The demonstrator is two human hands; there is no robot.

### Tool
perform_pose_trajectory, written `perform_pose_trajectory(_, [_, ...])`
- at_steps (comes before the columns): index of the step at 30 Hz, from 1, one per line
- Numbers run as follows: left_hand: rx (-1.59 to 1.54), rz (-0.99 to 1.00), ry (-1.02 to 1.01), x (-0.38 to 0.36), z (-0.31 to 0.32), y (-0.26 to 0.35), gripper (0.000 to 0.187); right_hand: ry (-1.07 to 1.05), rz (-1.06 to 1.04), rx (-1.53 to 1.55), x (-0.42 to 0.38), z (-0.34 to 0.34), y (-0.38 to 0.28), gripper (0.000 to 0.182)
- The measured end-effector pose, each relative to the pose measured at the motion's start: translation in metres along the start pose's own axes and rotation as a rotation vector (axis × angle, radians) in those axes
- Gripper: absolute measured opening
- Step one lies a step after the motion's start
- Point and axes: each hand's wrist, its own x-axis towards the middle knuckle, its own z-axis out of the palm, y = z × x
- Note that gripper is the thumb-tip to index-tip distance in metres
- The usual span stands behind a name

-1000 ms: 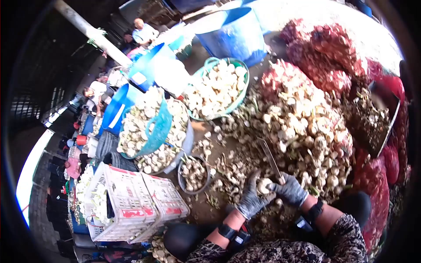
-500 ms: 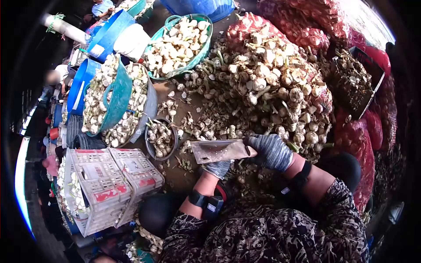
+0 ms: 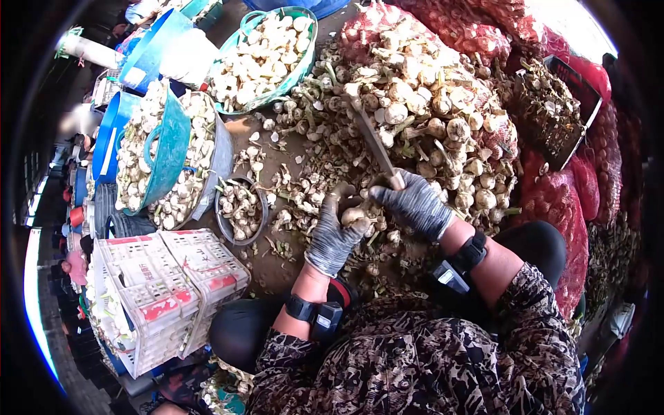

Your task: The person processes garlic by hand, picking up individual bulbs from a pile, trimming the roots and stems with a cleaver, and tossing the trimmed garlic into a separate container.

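My right hand (image 3: 418, 206), in a grey knit glove with dark fingertips, grips the handle of a cleaver (image 3: 373, 142). The blade is seen nearly edge-on and points up and away over the garlic heap (image 3: 443, 124). Just to the left, my left hand (image 3: 333, 236), gloved the same way, is closed round a garlic bulb (image 3: 354, 214) between thumb and fingers. The two hands are close together above loose garlic and trimmings on the floor.
A small grey bowl (image 3: 241, 211) of garlic stands left of my hands. Beyond it are teal baskets (image 3: 171, 155) of bulbs and white crates (image 3: 149, 277). Red mesh sacks (image 3: 553, 228) and a dark crate of scraps (image 3: 574, 104) are on the right.
The cleaver has swung from lying flat across my left hand to pointing up and away. My left hand has come out from beneath the blade and shows a garlic bulb.
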Motion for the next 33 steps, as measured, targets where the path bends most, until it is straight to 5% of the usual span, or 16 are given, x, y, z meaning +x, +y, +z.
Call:
perform_pose_trajectory(4, [-0.047,-0.120,-0.027,0.002,-0.012,-0.010,0.070,-0.029,0.274,0.524,0.005,0.001,0.013,0.018])
perform_pose_trajectory(6, [0.001,0.107,0.084,0.010,0.002,-0.012,0.060,-0.084,0.345,0.641,0.005,0.007,0.022,0.019])
perform_pose_trajectory(8, [-0.111,0.161,0.149,0.007,0.006,-0.018,0.048,-0.107,0.411,0.373,0.005,0.006,0.030,0.024])
perform_pose_trajectory(10, [-0.435,-0.078,0.072,0.004,0.001,-0.009,0.047,-0.006,-0.007,-0.162,0.003,0.009,0.036,0.030])
perform_pose_trajectory(12, [-0.460,-0.078,0.044,0.006,-0.010,-0.028,0.071,-0.005,-0.041,-0.419,-0.006,0.003,0.016,0.031])
perform_pose_trajectory(14, [-0.162,0.019,0.032,0.010,-0.022,-0.050,0.073,-0.001,-0.350,-0.785,-0.015,-0.006,0.008,0.030])
perform_pose_trajectory(15, [0.551,0.316,-0.095,0.018,-0.035,-0.065,0.070,-0.054,-0.354,-0.916,-0.019,-0.005,-0.003,0.030])
perform_pose_trajectory(17, [1.001,0.674,-0.005,0.006,-0.034,-0.077,0.064,-0.131,-0.433,-1.018,-0.023,-0.007,-0.001,0.027])
perform_pose_trajectory(20, [1.181,0.635,-0.032,-0.007,-0.037,-0.086,0.061,-0.212,-0.386,-1.049,-0.030,-0.004,-0.003,0.023])
perform_pose_trajectory(22, [0.140,0.060,-0.004,-0.009,-0.025,-0.063,0.058,-0.236,-0.343,-1.086,-0.030,-0.002,-0.004,0.024])
perform_pose_trajectory(24, [0.451,0.108,-0.025,-0.009,-0.031,-0.072,0.057,-0.257,-0.326,-1.093,-0.027,-0.003,0.002,0.025])
perform_pose_trajectory(26, [1.125,0.562,-0.088,-0.010,-0.038,-0.077,0.060,-0.276,-0.306,-1.101,-0.024,-0.003,0.012,0.026])
perform_pose_trajectory(27, [0.746,0.228,-0.061,-0.014,-0.030,-0.070,0.057,-0.270,-0.286,-1.132,-0.021,-0.003,0.017,0.026])
perform_pose_trajectory(29, [1.022,0.455,-0.068,-0.014,-0.029,-0.065,0.062,-0.262,-0.296,-1.160,-0.017,-0.005,0.030,0.023])
perform_pose_trajectory(32, [0.171,-0.039,0.153,-0.014,-0.008,-0.040,0.073,-0.039,-0.110,-1.093,0.003,-0.019,0.065,0.021])
perform_pose_trajectory(33, [0.227,0.078,0.124,-0.016,-0.002,-0.026,0.070,-0.155,0.089,-1.111,0.026,-0.045,0.090,0.024])
